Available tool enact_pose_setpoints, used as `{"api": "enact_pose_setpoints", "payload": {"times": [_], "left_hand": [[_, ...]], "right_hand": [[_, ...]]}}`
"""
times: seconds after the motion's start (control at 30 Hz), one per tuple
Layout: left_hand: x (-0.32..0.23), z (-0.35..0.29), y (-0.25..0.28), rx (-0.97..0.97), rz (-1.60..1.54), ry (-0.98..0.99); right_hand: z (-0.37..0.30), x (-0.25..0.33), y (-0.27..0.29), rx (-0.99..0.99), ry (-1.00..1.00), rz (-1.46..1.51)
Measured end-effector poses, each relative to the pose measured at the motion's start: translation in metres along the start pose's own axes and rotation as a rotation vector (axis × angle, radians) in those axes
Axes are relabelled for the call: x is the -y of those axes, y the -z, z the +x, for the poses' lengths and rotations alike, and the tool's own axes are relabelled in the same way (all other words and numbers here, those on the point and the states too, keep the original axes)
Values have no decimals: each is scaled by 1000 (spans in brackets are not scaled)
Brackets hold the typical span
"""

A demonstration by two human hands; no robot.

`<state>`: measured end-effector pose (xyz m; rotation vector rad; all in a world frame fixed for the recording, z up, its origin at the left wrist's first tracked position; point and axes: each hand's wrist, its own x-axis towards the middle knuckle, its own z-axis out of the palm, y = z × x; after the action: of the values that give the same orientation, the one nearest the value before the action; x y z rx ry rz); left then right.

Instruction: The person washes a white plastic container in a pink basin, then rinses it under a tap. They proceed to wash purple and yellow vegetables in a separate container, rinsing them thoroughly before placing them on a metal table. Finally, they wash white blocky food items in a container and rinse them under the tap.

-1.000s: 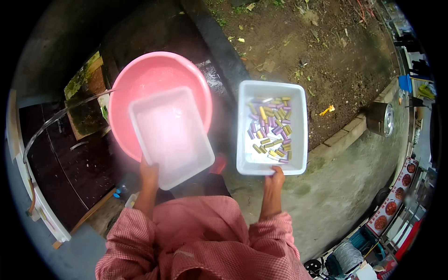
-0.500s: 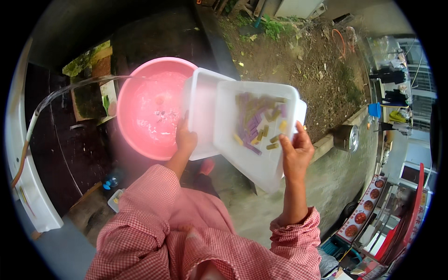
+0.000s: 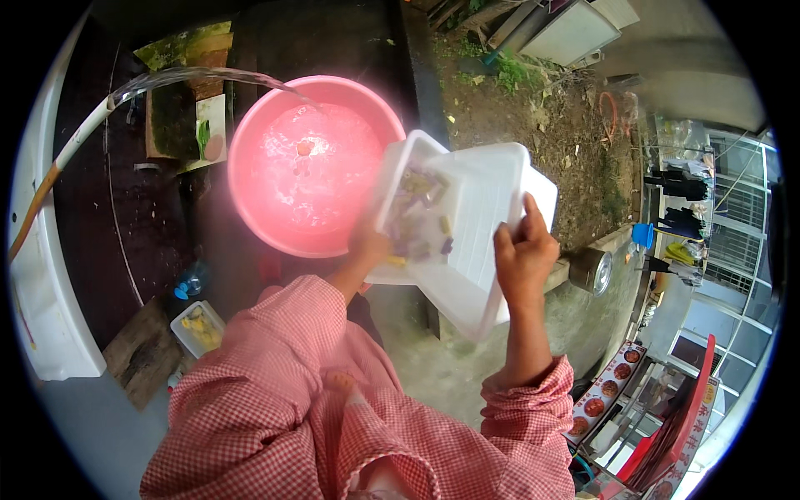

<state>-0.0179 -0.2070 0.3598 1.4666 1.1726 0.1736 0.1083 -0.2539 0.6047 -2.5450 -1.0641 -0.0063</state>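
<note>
My left hand, blurred, grips the near left edge of a white plastic tub. Short cut pieces, purple and yellow-green, lie in that tub; blur hides their kind. In my right hand is the right edge of a second white tub, tilted leftward so that its left side overlaps the first one. The inside of this second tub is bare. Just left of both, a round pink basin holds water, and a stream from a hose arcs into it.
A small white tray of yellow pieces and a blue-capped clear bottle are at lower left. A soil bed lies beyond the tubs. A metal pot stands at its near right edge, with a food cart at lower right.
The cut pieces have gone from the right-hand tub into the left-hand one. The right-hand tub is tipped further. The view has shifted, so the basin appears higher and more to the right.
</note>
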Motion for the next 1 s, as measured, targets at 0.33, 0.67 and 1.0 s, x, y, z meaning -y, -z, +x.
{"api": "enact_pose_setpoints", "payload": {"times": [0.33,0.67,1.0], "left_hand": [[29,16,7,-139,-165,11],[49,31,43,-137,-448,178],[160,80,140,-413,-676,216]], "right_hand": [[-3,33,27,-66,178,-81],[-31,-51,56,-361,-145,376],[-150,-340,-71,-612,-967,751]]}}
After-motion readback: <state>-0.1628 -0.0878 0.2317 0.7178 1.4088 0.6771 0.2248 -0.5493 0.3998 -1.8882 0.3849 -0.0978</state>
